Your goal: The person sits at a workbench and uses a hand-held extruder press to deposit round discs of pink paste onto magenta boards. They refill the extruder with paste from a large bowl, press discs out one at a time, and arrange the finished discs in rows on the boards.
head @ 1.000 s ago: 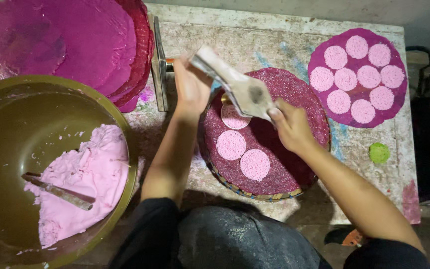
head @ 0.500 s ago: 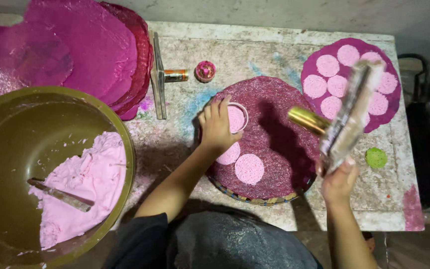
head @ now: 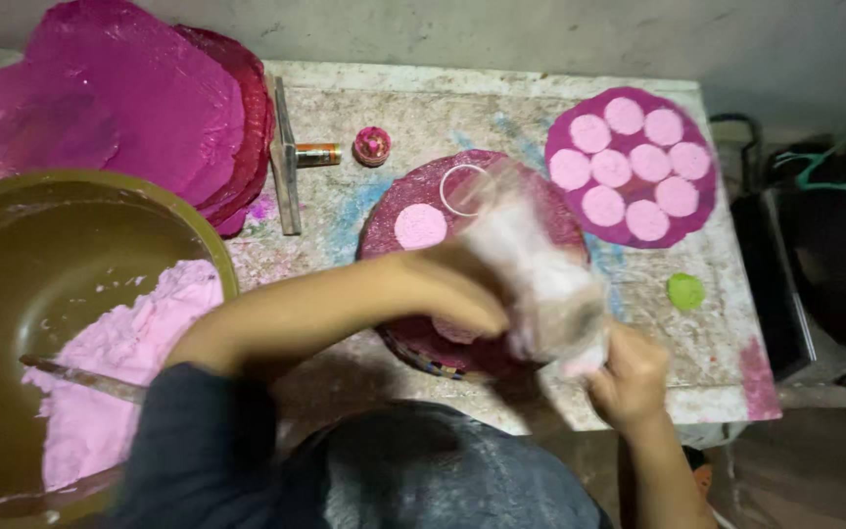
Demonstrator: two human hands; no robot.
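My right hand (head: 629, 377) grips the lower end of a whitish flat tool (head: 540, 269), which is blurred by motion and tilts up over the table. My left hand (head: 457, 289) reaches across from the left, its fingers curled against the same tool. Both hands hover over the near edge of a round dark-pink tray (head: 521, 186). On the tray lie a pale pink round cake (head: 420, 225) and a thin ring mould (head: 462, 189). Another pink cake shows partly under my left hand.
A magenta disc (head: 702, 211) at the back right carries several pink cakes. A green blob (head: 685, 291) lies on the stained table (head: 345, 108). A big bowl (head: 70, 245) of pink dough (head: 119, 343) holds a stick (head: 75, 377). Magenta sheets (head: 119, 108), metal bar (head: 284, 157), small pot (head: 372, 145).
My right hand has carried the tool from the right side to the front of the tray. My left hand left the ring mould and came down to meet the tool.
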